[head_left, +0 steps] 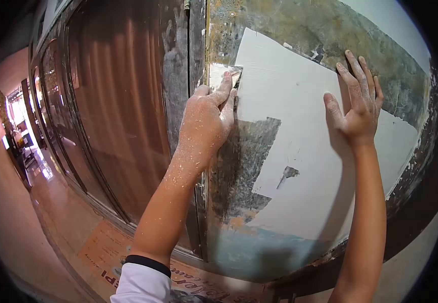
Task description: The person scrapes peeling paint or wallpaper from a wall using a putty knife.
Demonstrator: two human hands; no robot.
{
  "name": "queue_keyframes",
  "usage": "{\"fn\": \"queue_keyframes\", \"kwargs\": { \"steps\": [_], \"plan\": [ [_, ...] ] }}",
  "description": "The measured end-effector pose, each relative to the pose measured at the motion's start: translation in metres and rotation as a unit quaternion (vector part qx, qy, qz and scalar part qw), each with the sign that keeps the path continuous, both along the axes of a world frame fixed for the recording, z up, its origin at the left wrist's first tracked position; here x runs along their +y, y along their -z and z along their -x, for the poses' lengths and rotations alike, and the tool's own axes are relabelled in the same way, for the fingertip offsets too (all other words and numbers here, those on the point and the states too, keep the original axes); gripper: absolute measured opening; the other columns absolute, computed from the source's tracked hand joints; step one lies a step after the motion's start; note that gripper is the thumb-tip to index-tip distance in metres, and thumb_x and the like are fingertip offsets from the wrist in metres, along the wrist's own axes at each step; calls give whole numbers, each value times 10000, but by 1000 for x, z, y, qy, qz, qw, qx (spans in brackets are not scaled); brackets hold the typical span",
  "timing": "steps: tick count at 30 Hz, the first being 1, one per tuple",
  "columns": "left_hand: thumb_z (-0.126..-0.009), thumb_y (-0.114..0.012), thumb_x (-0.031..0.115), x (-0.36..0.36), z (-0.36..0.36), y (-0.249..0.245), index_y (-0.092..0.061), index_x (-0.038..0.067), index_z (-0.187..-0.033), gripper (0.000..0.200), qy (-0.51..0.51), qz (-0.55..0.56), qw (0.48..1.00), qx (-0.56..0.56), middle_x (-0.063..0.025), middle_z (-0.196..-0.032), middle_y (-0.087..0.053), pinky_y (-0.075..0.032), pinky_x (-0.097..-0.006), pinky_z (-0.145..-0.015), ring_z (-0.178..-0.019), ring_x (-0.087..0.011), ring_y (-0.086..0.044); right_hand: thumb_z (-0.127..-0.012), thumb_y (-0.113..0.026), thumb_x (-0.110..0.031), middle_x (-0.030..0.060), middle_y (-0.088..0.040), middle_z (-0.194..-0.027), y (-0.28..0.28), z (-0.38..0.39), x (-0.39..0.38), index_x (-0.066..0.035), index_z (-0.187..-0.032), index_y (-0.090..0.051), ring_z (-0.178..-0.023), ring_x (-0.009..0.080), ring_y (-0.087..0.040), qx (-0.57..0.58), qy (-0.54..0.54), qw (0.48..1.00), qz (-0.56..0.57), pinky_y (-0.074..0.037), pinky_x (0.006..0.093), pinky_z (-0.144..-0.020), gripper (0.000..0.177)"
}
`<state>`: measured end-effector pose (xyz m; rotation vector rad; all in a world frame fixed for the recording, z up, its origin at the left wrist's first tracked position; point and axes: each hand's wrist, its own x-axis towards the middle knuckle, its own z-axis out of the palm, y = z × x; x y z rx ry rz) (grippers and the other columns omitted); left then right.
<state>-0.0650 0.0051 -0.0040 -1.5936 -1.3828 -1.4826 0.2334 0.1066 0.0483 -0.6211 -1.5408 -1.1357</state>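
Observation:
My left hand (pixel 205 117), dusty with white specks, is closed round a putty knife (pixel 237 76) at the wall's left edge, beside the door frame. White putty lies on the blade under my fingers; the handle is hidden. My right hand (pixel 358 103) rests with fingers spread on the wall, across the upper edge of a large smooth white putty patch (pixel 300 111). It holds nothing. Around the patch shows a mottled grey-green wall surface (pixel 252 202), and a small bare grey spot (pixel 289 172) lies within the white.
Left of the wall stands a dark-framed glass door (pixel 123 101) with a brown curtain behind it. Flattened printed cardboard (pixel 108 247) covers part of the floor. A corridor (pixel 47 171) runs back at the far left. The wall's lower part is pale blue.

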Motion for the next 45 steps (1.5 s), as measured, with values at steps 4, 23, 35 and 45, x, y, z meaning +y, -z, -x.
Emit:
{"fn": "queue_keyframes", "kwargs": {
  "steps": [4, 23, 35, 45],
  "plan": [
    [-1009, -683, 199, 1, 1, -7, -673, 106, -1390, 391, -10, 0, 1000, -2, -156, -768, -544, -451, -407, -680, -692, -268, -544, -857, -732, -428, -55, -490, -1610, 1, 1, -1, -298, -1393, -628, -1522, 225, -388, 2, 0, 1000, 0, -198, 528, -1270, 561],
    [-1028, -635, 293, -4, -15, -86, -675, 68, -1368, 409, 17, 63, 997, -35, -293, -1041, -711, -521, -459, -895, -944, -392, -714, -833, -750, -399, -72, -494, -1606, 0, 0, 0, -304, -1381, -631, -1518, 203, -396, 6, -15, 1000, 1, -209, 512, -1273, 569],
    [-982, -712, 116, -10, 7, 72, -675, 62, -1377, 401, 8, 3, 1000, -16, -128, -728, -454, -442, -359, -626, -648, -228, -495, -847, -739, -407, -84, -498, -1602, 1, 1, -1, -314, -1371, -640, -1519, 205, -396, 8, -7, 1000, -3, -220, 511, -1263, 542],
    [-971, -718, 77, -2, 1, 98, -661, 87, -1403, 436, 19, -15, 1000, -15, -115, -759, -461, -444, -354, -626, -641, -235, -479, -874, -736, -422, -67, -499, -1599, 1, 1, 0, -301, -1382, -631, -1520, 219, -393, 3, 1, 1000, -11, -214, 513, -1262, 533]
  ]
}}
